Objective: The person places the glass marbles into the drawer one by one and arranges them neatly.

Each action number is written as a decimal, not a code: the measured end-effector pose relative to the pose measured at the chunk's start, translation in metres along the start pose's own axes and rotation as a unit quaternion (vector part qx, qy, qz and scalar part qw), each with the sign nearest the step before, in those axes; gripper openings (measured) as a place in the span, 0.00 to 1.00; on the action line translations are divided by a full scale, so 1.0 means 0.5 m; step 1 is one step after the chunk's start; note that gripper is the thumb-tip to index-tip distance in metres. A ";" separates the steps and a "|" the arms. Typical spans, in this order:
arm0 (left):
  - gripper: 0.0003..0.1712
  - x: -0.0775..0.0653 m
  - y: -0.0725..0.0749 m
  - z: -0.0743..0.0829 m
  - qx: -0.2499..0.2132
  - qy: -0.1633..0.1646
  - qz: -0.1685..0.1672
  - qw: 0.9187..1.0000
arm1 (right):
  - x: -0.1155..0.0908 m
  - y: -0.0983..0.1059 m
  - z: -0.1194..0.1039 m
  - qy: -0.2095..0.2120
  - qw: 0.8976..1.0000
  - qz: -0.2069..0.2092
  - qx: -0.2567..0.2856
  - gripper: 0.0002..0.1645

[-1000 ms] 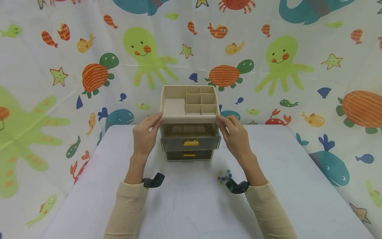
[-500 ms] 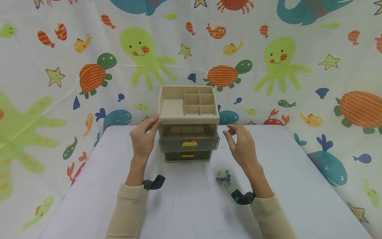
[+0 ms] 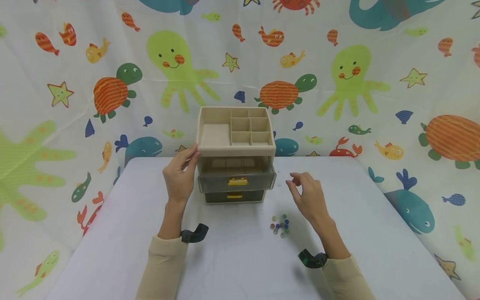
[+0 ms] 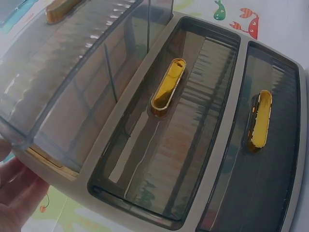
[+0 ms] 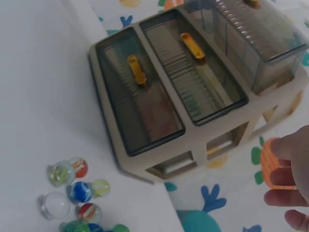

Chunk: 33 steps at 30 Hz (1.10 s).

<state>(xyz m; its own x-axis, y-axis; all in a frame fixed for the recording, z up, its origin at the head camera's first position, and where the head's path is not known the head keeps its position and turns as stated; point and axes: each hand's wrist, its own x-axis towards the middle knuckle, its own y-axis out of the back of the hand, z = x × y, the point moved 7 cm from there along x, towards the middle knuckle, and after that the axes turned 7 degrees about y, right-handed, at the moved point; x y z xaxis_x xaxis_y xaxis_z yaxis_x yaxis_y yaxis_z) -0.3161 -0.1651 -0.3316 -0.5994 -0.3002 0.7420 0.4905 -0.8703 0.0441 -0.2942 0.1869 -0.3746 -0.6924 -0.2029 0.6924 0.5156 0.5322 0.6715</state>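
Note:
A cream drawer organizer (image 3: 236,151) stands at the back of the table, its top divided into open compartments. Its smoky clear upper drawer (image 3: 213,182), with a gold handle, is pulled out toward me. The lower drawers (image 5: 140,96) are closed in the right wrist view. My left hand (image 3: 178,177) grips the organizer's upper left front corner between thumb and fingers; in the left wrist view only part of that hand (image 4: 19,193) shows, against the organizer's side. Away from the organizer, to its right, my right hand (image 3: 309,196) hangs with loosely curled fingers and holds nothing.
Several glass marbles (image 3: 278,226) lie clustered on the white table (image 3: 232,258), in front of the organizer and left of my right wrist. A curtain (image 3: 247,54) with sea-animal prints hangs behind the table.
My right hand has let go of the organizer's right corner and moved down and right, toward me. My left hand has stayed at the left corner. The drawer has stayed out.

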 end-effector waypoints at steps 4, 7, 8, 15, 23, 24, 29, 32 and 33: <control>0.17 0.000 -0.003 0.006 -0.008 0.000 -0.006 1.000 | -0.017 -0.016 0.023 -0.024 0.999 -0.035 0.008 0.15; 0.16 0.003 -0.005 0.010 -0.009 0.002 -0.012 1.000 | -0.022 -0.028 0.038 -0.036 0.997 -0.065 0.019 0.15; 0.16 0.004 -0.005 0.011 -0.007 0.003 -0.014 1.000 | -0.023 -0.033 0.043 -0.040 0.996 -0.078 0.023 0.15; 0.16 0.006 -0.005 0.011 0.008 0.015 -0.026 1.000 | -0.034 -0.081 0.073 -0.081 0.974 -0.209 0.043 0.19; 0.17 0.002 -0.002 0.003 0.022 0.027 -0.024 0.999 | -0.046 -0.115 0.086 -0.084 0.947 -0.303 0.069 0.22; 0.17 0.002 -0.002 0.002 0.024 0.027 -0.024 0.999 | -0.048 -0.118 0.089 -0.085 0.943 -0.313 0.072 0.22; 0.18 0.001 -0.002 0.003 0.030 0.028 -0.025 0.999 | -0.061 -0.132 0.107 -0.091 0.929 -0.345 0.098 0.18; 0.18 0.000 -0.003 0.002 0.032 0.029 -0.026 0.999 | -0.071 -0.138 0.120 -0.087 0.924 -0.353 0.116 0.16; 0.18 0.000 -0.003 0.002 0.033 0.028 -0.026 0.999 | -0.074 -0.140 0.123 -0.084 0.923 -0.355 0.122 0.15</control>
<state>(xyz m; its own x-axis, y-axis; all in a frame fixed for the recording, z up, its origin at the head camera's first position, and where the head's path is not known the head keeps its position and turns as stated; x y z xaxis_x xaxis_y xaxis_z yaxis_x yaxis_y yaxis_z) -0.3163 -0.1633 -0.3309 -0.6590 -0.2787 0.6986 0.4978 -0.8579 0.1274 -0.3355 0.2079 -0.4635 -0.8909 -0.4528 0.0358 -0.2140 0.4878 0.8463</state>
